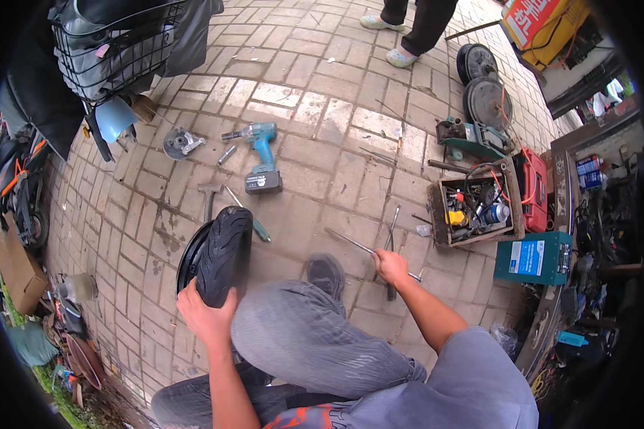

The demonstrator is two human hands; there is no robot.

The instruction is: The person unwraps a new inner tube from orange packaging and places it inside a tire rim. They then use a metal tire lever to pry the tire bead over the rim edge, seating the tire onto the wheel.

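Left fingers point(190, 294) clasp the near edge of a tyre point(225, 250) while right fingers point(386, 264) grip a bar point(350, 241), paving point(315, 187) beyond.

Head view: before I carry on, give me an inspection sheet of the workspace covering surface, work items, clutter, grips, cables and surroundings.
Surface: brick paving, stained in places.
Work items: black-tyred wheel, roughly upright; slim metal bar.
Clutter: teal cordless power tool, hammer and teal-handled tool lie beyond the wheel; wooden box of mixed tools at right.
Grips: left grip on the wheel; right grip closed around the bar.
Cables: red cord at the wooden box; its ends cannot be made out.
Surroundings: another person's legs at the top; wire basket upper left; teal case and red case at right.
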